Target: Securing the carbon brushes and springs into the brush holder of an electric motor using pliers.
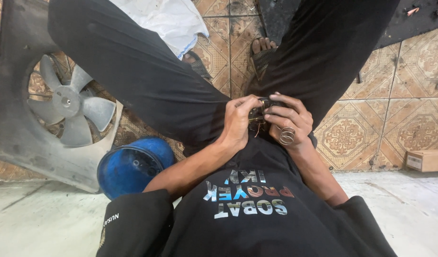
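Observation:
Seated with knees spread, I hold a small dark part [260, 115] with thin copper-coloured wires between both hands, over my lap. My left hand [238, 121] grips its left side, thumb and fingers curled around it. My right hand [289, 120] pinches the right side of the part, and a small metal coil spring [287, 135] rests against its lower fingers. Most of the part is hidden by my fingers.
A grey fan shroud with a pale fan [69, 105] leans on the left. A blue round container [133, 166] lies by my left arm. White cloth [169, 21] sits near my sandalled feet [262, 52]. A cardboard box [427, 160] stands at the right on the patterned tile floor [409, 119].

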